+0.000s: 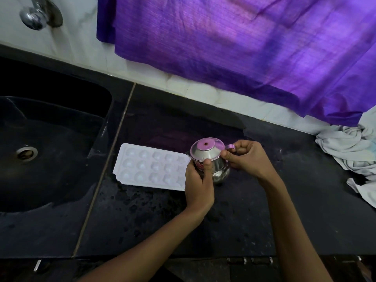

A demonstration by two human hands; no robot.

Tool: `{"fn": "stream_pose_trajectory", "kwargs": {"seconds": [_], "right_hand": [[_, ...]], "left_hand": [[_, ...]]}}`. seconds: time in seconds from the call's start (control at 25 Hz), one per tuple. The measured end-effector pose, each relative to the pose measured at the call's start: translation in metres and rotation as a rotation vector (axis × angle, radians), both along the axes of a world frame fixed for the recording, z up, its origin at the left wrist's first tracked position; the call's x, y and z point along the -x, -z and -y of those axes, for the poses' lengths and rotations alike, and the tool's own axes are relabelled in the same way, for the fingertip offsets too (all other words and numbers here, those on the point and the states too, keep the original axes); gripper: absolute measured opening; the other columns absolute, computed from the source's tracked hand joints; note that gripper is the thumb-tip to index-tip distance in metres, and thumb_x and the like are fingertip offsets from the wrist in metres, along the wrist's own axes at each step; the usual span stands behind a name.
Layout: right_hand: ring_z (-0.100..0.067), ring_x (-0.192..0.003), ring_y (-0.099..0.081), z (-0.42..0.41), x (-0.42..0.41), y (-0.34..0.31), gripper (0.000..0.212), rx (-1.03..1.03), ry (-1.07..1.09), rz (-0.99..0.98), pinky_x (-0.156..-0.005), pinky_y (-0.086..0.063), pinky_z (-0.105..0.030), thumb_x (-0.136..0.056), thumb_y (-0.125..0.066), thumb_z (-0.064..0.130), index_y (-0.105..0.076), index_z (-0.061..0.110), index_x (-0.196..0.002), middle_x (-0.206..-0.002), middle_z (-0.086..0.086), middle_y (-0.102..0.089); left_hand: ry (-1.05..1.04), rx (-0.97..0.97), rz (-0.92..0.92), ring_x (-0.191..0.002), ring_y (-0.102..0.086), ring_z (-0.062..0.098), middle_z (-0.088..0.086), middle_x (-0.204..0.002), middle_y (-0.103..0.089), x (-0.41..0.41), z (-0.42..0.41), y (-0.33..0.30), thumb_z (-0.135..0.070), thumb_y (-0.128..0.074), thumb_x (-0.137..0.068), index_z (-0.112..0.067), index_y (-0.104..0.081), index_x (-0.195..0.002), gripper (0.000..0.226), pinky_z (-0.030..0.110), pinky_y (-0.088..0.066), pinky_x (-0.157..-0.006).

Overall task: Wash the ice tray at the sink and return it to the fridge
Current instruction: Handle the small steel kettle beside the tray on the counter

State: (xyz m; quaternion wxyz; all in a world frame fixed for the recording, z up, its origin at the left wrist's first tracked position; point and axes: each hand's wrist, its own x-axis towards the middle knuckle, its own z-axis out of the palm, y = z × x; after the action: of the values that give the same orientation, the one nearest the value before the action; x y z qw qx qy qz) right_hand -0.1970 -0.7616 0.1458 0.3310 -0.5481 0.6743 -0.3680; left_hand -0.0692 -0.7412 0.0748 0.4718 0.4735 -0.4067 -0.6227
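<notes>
A white ice tray (150,166) with rows of round cups lies flat on the black counter, just right of the sink (50,139). At its right end stands a small steel pot with a lid (205,152). My left hand (198,184) wraps around the pot's body, thumb on the lid's rim. My right hand (247,157) pinches the lid's rim and holds near the pot's handle (230,147). The left hand covers the tray's right edge.
The dark sink has a metal drain (26,153), and a chrome tap (35,16) sits on the wall above it. A purple cloth (234,47) hangs over the back wall. A crumpled white cloth (352,153) lies at the counter's right. The counter (162,220) looks wet.
</notes>
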Motion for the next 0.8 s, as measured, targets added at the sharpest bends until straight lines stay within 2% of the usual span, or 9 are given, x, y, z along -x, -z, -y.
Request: {"fn": "stream_pose_trajectory", "kwargs": {"seconds": [0.2, 0.44, 0.64, 0.8], "right_hand": [[-0.007, -0.058, -0.067, 0.013, -0.004, 0.004, 0.04, -0.03, 0.002, -0.006, -0.054, -0.053, -0.018, -0.059, -0.076, 0.032, -0.063, 0.0, -0.08, -0.068, -0.006, -0.071], [-0.005, -0.059, -0.067, 0.02, -0.006, 0.003, 0.039, -0.05, 0.011, -0.05, -0.054, -0.051, -0.017, -0.057, -0.076, 0.037, -0.064, 0.006, -0.077, -0.069, -0.004, -0.072], [-0.004, -0.055, -0.065, 0.022, -0.006, 0.004, 0.031, -0.052, 0.015, -0.057, -0.052, -0.051, -0.016, -0.059, -0.077, 0.033, -0.063, 0.01, -0.072, -0.059, 0.003, -0.069], [-0.004, -0.056, -0.066, 0.023, -0.008, 0.003, 0.035, -0.057, 0.007, -0.081, -0.053, -0.05, -0.016, -0.056, -0.076, 0.038, -0.063, 0.01, -0.073, -0.059, 0.004, -0.069]], "left_hand": [[0.039, -0.052, 0.009, -0.104, -0.057, 0.009, -0.006, -0.115, -0.058, -0.004, 0.013, 0.005, -0.052, -0.039, -0.092, -0.028, -0.044, -0.113, 0.032, 0.024, -0.044, -0.087], [0.051, -0.076, 0.017, -0.103, -0.057, 0.01, -0.006, -0.113, -0.059, -0.005, 0.019, 0.005, -0.053, -0.038, -0.091, -0.024, -0.046, -0.115, 0.038, 0.025, -0.043, -0.088], [0.051, -0.08, 0.03, -0.099, -0.057, 0.009, -0.009, -0.105, -0.06, -0.006, 0.022, 0.007, -0.053, -0.037, -0.091, -0.026, -0.046, -0.106, 0.032, 0.026, -0.044, -0.087], [0.055, -0.09, 0.032, -0.098, -0.058, 0.009, -0.007, -0.105, -0.06, -0.006, 0.023, 0.008, -0.054, -0.037, -0.091, -0.025, -0.046, -0.106, 0.033, 0.028, -0.046, -0.088]]}}
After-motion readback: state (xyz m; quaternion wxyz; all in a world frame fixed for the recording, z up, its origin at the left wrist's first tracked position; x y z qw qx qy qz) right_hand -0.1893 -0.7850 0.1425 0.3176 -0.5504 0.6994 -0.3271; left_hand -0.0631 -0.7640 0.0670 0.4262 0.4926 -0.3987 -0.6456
